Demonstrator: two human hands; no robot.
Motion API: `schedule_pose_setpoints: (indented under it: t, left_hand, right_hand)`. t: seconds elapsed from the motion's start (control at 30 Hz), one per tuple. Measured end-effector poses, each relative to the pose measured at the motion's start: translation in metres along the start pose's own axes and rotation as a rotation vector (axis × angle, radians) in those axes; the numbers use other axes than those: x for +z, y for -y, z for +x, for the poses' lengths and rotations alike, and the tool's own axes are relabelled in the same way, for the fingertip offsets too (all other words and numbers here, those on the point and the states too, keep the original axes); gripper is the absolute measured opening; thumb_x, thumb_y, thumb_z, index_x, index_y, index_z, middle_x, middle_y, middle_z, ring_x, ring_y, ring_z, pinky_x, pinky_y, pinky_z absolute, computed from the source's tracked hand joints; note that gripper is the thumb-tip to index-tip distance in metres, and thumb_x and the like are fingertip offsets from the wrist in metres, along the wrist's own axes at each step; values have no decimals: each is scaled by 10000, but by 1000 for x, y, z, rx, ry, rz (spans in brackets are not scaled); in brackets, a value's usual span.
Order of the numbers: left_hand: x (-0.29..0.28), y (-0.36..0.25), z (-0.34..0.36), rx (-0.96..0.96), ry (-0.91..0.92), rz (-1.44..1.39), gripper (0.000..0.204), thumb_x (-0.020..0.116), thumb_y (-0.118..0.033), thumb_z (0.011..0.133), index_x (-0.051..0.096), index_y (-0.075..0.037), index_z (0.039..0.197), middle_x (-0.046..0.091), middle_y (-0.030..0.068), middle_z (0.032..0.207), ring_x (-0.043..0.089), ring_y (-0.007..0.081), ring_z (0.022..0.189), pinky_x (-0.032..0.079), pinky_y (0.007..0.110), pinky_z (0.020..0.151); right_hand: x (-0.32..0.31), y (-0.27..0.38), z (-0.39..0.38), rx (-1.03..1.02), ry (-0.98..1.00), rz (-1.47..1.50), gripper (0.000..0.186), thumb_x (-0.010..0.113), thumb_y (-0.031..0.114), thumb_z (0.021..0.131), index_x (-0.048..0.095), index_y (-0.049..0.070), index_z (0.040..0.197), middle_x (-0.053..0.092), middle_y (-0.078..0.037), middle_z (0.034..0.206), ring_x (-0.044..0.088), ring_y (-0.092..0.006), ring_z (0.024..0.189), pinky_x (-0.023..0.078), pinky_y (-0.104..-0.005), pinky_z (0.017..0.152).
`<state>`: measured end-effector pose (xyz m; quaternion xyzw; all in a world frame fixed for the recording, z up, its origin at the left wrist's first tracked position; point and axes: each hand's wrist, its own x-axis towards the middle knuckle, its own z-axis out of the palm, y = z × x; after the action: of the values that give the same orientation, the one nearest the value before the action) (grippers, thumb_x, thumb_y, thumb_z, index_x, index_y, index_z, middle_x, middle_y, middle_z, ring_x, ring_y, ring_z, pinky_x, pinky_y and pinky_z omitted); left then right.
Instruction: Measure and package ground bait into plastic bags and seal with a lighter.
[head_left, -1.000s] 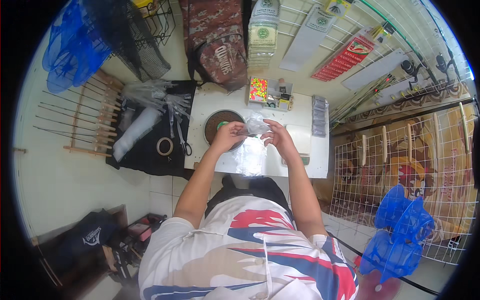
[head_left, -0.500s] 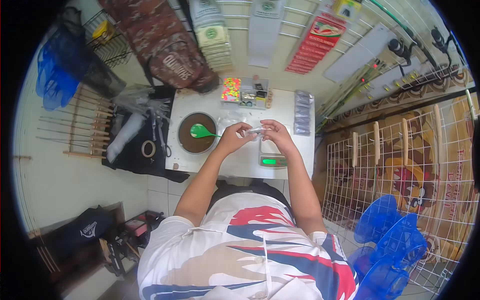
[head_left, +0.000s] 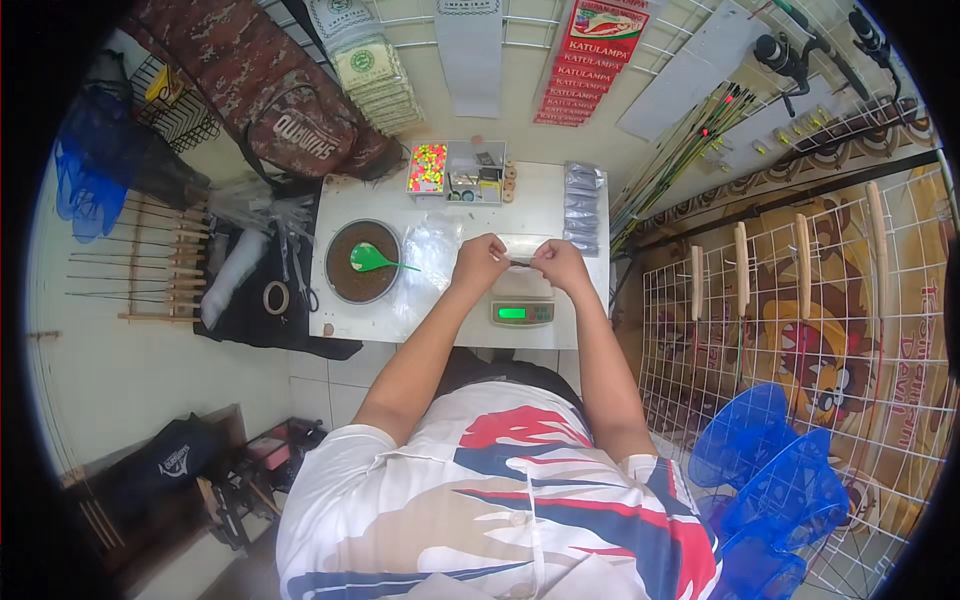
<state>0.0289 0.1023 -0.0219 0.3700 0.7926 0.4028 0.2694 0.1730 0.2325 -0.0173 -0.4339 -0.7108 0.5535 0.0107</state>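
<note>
Over the far end of a scale (head_left: 522, 312), we see the left hand (head_left: 480, 262) and right hand (head_left: 562, 266) pinching a clear plastic bag (head_left: 521, 244) at opposite sides, seemingly to keep it stretched flat. We note the scale near the white table's (head_left: 385, 195) front edge, forearms passing either side, with loose clear plastic (head_left: 430, 260) and a bowl (head_left: 363, 301) to its left limiting sideways room.

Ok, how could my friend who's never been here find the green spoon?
Start at the white table. Near its left end, left of the person's left hand, is a round bowl of brown stuff. The spoon lies inside, handle poking out to the right; it's bright green, unlike the brown stuff or the clear plastic nearby.
</note>
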Motion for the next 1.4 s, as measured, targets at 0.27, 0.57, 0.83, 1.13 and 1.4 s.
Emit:
schedule_pose_setpoints:
  t: [0.27, 0.57, 0.83, 1.13, 1.4]
  left_hand:
    - [19, 10, 3, 116, -32, 41, 208, 732, -58, 661, 663, -6, 849, 689, 132, 809, 682, 259, 791, 540, 348, 719]
    - [35, 29, 14, -76, 93, -59, 387, 812, -189, 727, 634, 7, 1011, 675, 99, 883, 652, 166, 597, 538, 282, 491]
    - [43, 45, 4, 56, 4, 32, 451, 821, -211, 727, 616, 3, 1068, 680, 104, 881, 664, 177, 656, 533, 293, 547]
    - [34, 30, -3, -29, 100, 18, 481, 820, -304, 732, 639, -17, 1073, 694, 138, 953, 686, 238, 846, 540, 339, 759]
    - [29, 28, -4, -18, 83, 155, 519, 786, -424, 752, 666, -14, 1047, 695, 149, 1012, 673, 279, 942, 527, 358, 827]
  right_hand:
    - [3, -7, -7, -199, -146, -262, 214, 749, 130, 642, 657, 38, 813, 648, -89, 724, 652, -227, 704, 510, -332, 653]
    - [6, -26, 9, -52, -141, -120, 249, 778, 155, 656, 684, 22, 843, 664, -94, 756, 666, -199, 722, 527, -313, 666]
    - [17, -57, 16, -84, -112, 20, 245, 774, 98, 693, 674, 4, 896, 651, -66, 748, 635, -137, 604, 506, -266, 528]
    - [6, -58, 6, -243, -107, -122, 352, 797, 215, 723, 674, 10, 982, 682, -100, 876, 668, -187, 803, 525, -308, 739]
    - [1, -52, 4, -221, -61, -107, 486, 810, 327, 749, 665, 6, 1084, 676, -118, 1053, 647, -202, 866, 506, -317, 789]
